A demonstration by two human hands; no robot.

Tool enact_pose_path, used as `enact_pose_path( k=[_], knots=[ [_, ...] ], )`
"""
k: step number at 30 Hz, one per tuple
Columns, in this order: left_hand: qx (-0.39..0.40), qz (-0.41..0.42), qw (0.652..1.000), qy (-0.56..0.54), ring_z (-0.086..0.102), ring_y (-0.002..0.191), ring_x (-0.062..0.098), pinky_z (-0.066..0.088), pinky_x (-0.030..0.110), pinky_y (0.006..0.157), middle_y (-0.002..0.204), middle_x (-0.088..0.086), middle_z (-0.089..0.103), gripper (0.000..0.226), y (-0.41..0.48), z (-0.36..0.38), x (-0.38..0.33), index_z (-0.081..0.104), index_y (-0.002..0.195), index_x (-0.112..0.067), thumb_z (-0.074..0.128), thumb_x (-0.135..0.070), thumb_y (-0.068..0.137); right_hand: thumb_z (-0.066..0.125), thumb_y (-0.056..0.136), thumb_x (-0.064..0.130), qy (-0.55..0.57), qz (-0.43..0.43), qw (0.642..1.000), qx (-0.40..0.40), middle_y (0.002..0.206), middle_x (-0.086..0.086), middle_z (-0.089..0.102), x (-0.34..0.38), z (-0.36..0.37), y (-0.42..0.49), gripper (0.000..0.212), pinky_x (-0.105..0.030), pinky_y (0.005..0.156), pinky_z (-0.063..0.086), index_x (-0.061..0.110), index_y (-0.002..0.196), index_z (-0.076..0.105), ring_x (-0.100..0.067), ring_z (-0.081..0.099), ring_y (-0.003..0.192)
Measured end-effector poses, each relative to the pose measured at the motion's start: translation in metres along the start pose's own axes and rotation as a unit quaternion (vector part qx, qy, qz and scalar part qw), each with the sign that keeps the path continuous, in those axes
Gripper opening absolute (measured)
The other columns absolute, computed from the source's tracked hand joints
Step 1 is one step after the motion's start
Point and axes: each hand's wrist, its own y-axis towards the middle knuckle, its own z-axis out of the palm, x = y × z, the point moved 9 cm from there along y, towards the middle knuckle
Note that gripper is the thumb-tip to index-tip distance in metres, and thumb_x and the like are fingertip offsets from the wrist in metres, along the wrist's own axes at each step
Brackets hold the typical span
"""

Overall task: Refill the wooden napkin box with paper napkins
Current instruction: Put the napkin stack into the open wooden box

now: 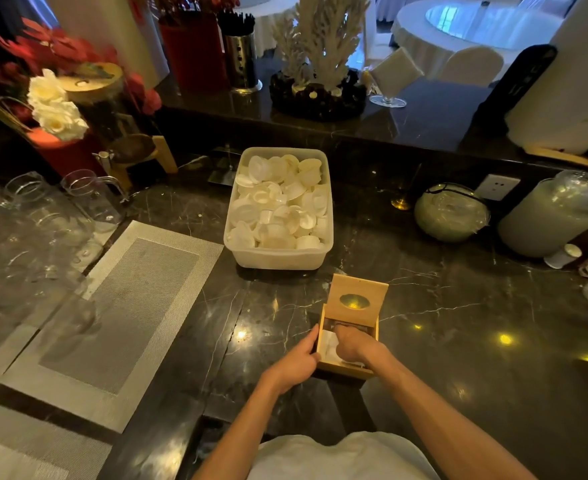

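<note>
The wooden box (349,336) sits on the dark marble counter (458,341), close to the person's body and just in front of a white plastic tub (278,258) heaped with small white dishes. Its hinged lid (358,299) stands raised and leans away from the person, showing an oval slot in the panel. The left hand (296,363) grips the box's left wall, thumb along the top edge and fingers wrapped down the outside. The right hand (356,344) reaches down into the open box, fingers curled and pressing on white napkins (329,344), part of which show at the left inside the box; whether it pinches them or only pushes on them cannot be told. Both forearms are bare, and a white garment shows at the bottom edge. To the left lie 2 grey woven placemats (122,317), one nearer and partly cut off, and beyond them a cluster of clear glasses (25,230), blurred. On the raised ledge behind stand a white coral ornament (320,43), a red container, a steel holder of black sticks (240,57) and red and white flowers (53,105). At the right of the counter sit a round wrapped bundle (452,213) and a large wrapped jar (555,216), with a wall socket (497,187) between them.
</note>
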Motion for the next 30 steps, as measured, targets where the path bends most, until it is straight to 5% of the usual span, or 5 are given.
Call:
enact_pose_path(
  k=[21,30],
  knots=[
    [0.009,0.018,1.0,0.016,0.026,0.149,0.019,0.022,0.053,0.123,0.16,-0.006,0.031,0.072,0.016,-0.002,0.012,0.019,0.15,-0.052,0.047,-0.017,0.094,0.056,0.091,0.009,-0.029,-0.053,0.996,-0.063,0.137,-0.012,0.05,0.0,0.001,-0.001,0.051,-0.039,0.104,0.045,0.014,0.14,0.043,-0.029,0.05,0.125],
    [0.006,0.017,1.0,0.012,0.02,0.15,0.019,0.018,0.047,0.124,0.162,-0.005,0.025,0.07,0.007,0.0,0.006,0.012,0.156,-0.04,0.042,-0.012,0.099,0.04,0.099,0.032,-0.024,-0.062,0.997,-0.042,0.151,-0.012,0.038,0.003,0.008,-0.005,0.048,-0.048,0.114,0.031,0.021,0.145,0.037,-0.033,0.037,0.138]
  ],
)
